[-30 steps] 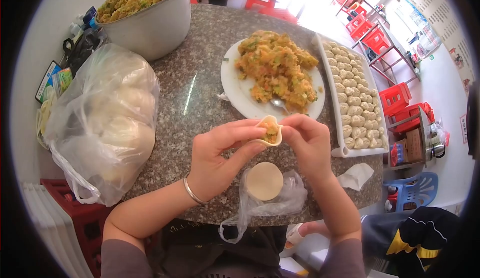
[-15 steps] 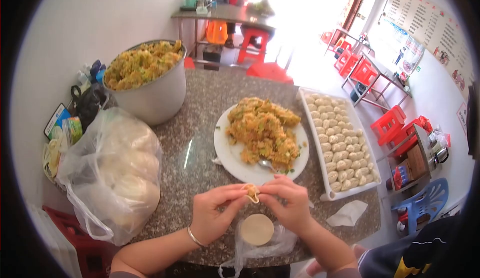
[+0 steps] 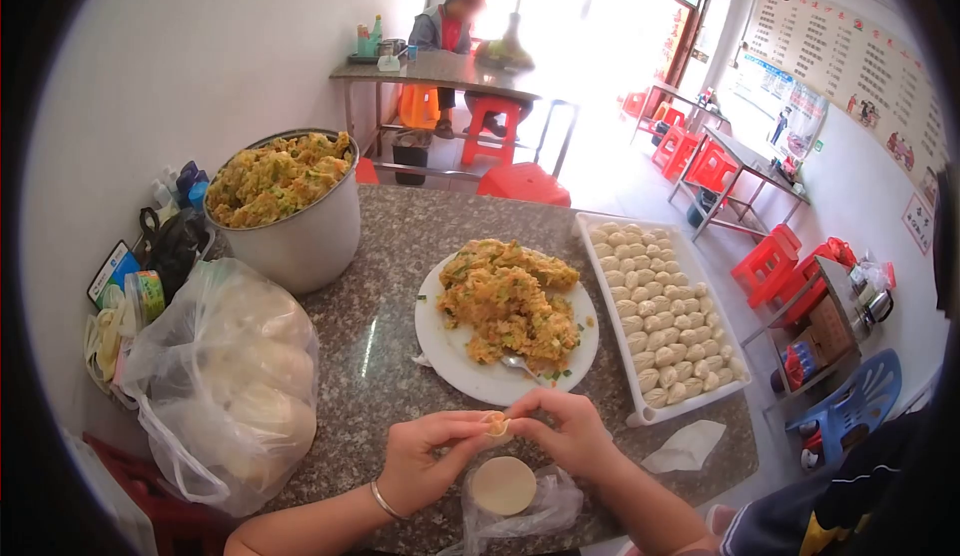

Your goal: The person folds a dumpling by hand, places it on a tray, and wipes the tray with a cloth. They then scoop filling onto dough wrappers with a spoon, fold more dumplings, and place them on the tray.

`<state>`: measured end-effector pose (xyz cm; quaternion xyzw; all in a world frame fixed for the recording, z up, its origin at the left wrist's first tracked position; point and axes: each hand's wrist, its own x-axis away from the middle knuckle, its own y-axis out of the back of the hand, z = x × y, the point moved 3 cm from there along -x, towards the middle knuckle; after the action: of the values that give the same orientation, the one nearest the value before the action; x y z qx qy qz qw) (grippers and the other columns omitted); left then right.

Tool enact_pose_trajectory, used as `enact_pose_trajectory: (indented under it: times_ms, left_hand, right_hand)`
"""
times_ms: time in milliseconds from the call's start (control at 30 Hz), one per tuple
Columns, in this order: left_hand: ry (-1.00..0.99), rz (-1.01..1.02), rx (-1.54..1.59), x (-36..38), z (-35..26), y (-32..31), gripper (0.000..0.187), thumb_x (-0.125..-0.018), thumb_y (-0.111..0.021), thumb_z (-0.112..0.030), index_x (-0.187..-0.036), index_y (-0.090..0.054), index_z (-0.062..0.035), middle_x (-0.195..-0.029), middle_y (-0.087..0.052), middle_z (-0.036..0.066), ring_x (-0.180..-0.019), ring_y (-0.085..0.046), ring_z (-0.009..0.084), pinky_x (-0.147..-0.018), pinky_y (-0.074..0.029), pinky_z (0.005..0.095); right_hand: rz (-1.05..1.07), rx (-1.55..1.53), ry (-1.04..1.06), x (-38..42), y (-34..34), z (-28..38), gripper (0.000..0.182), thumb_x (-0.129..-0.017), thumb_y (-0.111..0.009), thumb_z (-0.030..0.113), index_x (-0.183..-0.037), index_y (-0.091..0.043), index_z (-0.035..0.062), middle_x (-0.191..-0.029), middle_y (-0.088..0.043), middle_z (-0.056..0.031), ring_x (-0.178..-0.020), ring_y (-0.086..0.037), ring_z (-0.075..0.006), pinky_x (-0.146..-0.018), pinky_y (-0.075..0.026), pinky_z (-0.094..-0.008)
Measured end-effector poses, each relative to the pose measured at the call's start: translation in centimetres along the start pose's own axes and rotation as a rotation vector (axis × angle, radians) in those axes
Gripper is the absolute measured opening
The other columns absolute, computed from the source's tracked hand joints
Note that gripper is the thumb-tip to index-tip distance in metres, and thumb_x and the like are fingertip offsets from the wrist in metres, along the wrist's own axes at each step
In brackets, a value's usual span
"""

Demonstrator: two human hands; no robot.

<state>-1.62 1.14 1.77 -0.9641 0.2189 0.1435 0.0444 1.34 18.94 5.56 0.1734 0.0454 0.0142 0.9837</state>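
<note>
Between the fingertips of both hands is a small filled dumpling (image 3: 495, 423), its wrapper partly folded around orange filling. My left hand (image 3: 432, 456) pinches it from the left, with a bangle on the wrist. My right hand (image 3: 565, 430) pinches its other edge. Just below, a round dough wrapper (image 3: 503, 486) lies on a clear plastic bag (image 3: 555, 504). Beyond my hands, a white plate (image 3: 435, 341) carries a heap of orange-and-green filling (image 3: 510, 301) with a metal spoon (image 3: 520, 367) in it. To the right, a white tray (image 3: 640, 416) holds rows of shaped dumplings (image 3: 660, 316).
A metal pot (image 3: 305, 246) heaped with filling stands at the back left. Nearer is a plastic bag of dough wrappers (image 3: 250, 376). A white tissue (image 3: 686, 446) lies at the table's right edge. Another person (image 3: 442, 36) sits at a far table; red stools (image 3: 525, 184) stand beyond.
The view has tilted up, so the table things sit lower. My fingers have shifted on the dumpling, and its opening looks more gathered.
</note>
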Motion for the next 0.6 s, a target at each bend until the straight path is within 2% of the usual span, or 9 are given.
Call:
enact_pose_trajectory:
  times_ms: [100, 167, 233, 300, 400, 467, 533, 600]
  left_hand:
    - [-0.044, 0.037, -0.082, -0.14, -0.33, -0.08, 0.016, -0.082, -0.067, -0.003, -0.098, -0.07, -0.0017, -0.102, -0.068, 0.016, -0.091, -0.067, 0.0186, -0.078, -0.056, 0.0284]
    - [-0.002, 0.044, -0.054, 0.04, -0.27, -0.12, 0.014, -0.083, -0.065, 0.003, -0.097, -0.067, 0.0037, -0.106, -0.066, 0.017, -0.094, -0.065, 0.0181, -0.08, -0.054, 0.0272]
    - [0.068, 0.009, 0.002, -0.08, -0.61, -0.27, 0.014, -0.083, -0.065, 0.003, -0.097, -0.066, 0.0037, -0.105, -0.066, 0.017, -0.093, -0.065, 0.0179, -0.081, -0.054, 0.0274]
    - [0.138, -0.03, 0.059, -0.1, -0.52, -0.15, 0.014, -0.083, -0.065, 0.002, -0.097, -0.066, 0.0038, -0.104, -0.066, 0.016, -0.092, -0.065, 0.0178, -0.081, -0.055, 0.0276]
    - [0.092, 0.016, -0.032, -0.24, -0.37, -0.12, 0.013, -0.084, -0.065, 0.002, -0.097, -0.065, 0.0032, -0.107, -0.065, 0.017, -0.094, -0.065, 0.0181, -0.081, -0.055, 0.0282]
    - [0.028, -0.017, 0.007, -0.31, -0.53, -0.35, 0.015, -0.084, -0.067, -0.004, -0.098, -0.067, 0.0011, -0.106, -0.066, 0.013, -0.092, -0.065, 0.0161, -0.076, -0.056, 0.0259]
    - [0.033, -0.024, 0.081, -0.35, -0.28, -0.42, 0.016, -0.083, -0.067, -0.004, -0.098, -0.067, 0.0009, -0.107, -0.065, 0.013, -0.092, -0.065, 0.0161, -0.076, -0.056, 0.0262]
    - [0.037, -0.034, 0.155, -0.31, 0.01, -0.31, 0.017, -0.083, -0.067, -0.004, -0.099, -0.067, 0.0006, -0.107, -0.065, 0.013, -0.093, -0.065, 0.0161, -0.077, -0.057, 0.0264]
  right_hand:
    - [0.03, 0.04, 0.097, 0.06, 0.0, -0.09, 0.008, -0.083, -0.066, 0.007, -0.087, -0.065, 0.0009, -0.082, -0.066, -0.0075, -0.078, -0.061, -0.0139, -0.074, -0.047, -0.0272]
    - [-0.011, 0.049, 0.111, 0.25, -0.37, -0.4, 0.008, -0.082, -0.067, 0.007, -0.087, -0.065, 0.0011, -0.082, -0.066, -0.008, -0.078, -0.061, -0.0156, -0.074, -0.047, -0.0284]
    - [-0.049, 0.057, 0.125, 0.17, -0.57, -0.67, 0.008, -0.081, -0.068, 0.006, -0.087, -0.066, 0.0013, -0.082, -0.066, -0.0086, -0.078, -0.061, -0.0173, -0.074, -0.047, -0.0296]
    - [-0.099, 0.265, 0.385, 0.11, -0.69, -0.14, 0.009, -0.08, -0.068, 0.007, -0.087, -0.065, 0.0024, -0.081, -0.064, -0.0095, -0.075, -0.061, -0.023, -0.07, -0.048, -0.0319]
    - [-0.099, 0.292, 0.373, 0.29, -0.64, 0.23, 0.007, -0.077, -0.068, 0.002, -0.083, -0.065, 0.0005, -0.08, -0.064, -0.0115, -0.076, -0.061, -0.0251, -0.072, -0.048, -0.0318]
    - [-0.118, 0.243, 0.326, 0.33, -0.54, -0.03, 0.007, -0.078, -0.067, 0.003, -0.084, -0.064, 0.0005, -0.08, -0.064, -0.011, -0.076, -0.061, -0.0243, -0.073, -0.048, -0.0315]
    - [-0.134, 0.194, 0.278, 0.29, -0.19, -0.15, 0.007, -0.079, -0.067, 0.003, -0.084, -0.064, 0.0006, -0.08, -0.064, -0.0104, -0.076, -0.061, -0.0235, -0.073, -0.048, -0.0312]
    - [0.011, 0.082, 0.102, -0.06, 0.1, -0.46, 0.007, -0.08, -0.067, 0.005, -0.085, -0.064, 0.0009, -0.081, -0.065, -0.0092, -0.077, -0.062, -0.0216, -0.074, -0.048, -0.0304]
